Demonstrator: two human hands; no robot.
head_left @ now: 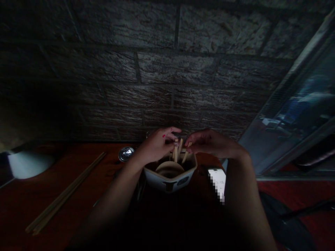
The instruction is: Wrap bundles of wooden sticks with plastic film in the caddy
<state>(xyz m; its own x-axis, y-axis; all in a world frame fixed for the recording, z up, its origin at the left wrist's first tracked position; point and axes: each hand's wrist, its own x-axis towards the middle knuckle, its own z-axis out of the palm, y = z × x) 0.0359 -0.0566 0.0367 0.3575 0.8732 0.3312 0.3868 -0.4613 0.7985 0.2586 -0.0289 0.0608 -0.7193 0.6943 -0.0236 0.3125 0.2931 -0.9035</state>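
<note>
A white box [167,184] with a pale rim stands on the table, and a round tan piece [170,167] sits inside it. Several thin wooden chopsticks [176,153] rise out of the box; clear wrapping seems to cover some tops. My left hand [161,144] is closed at the upper ends of these, thumb and fingers pinching. Across from it, my right hand [205,142] pinches a slanted pair of chopsticks [186,153] whose lower ends reach into the box. Dim light hides the box's depths and some fingertips.
Long wooden sticks [65,193] lie on the left of the brown table [86,216]. A shiny metal dish [126,153] is left of the box, a lit phone [217,183] right of it. A stone-block wall [157,69] rises behind; a glass panel [293,115] stands right.
</note>
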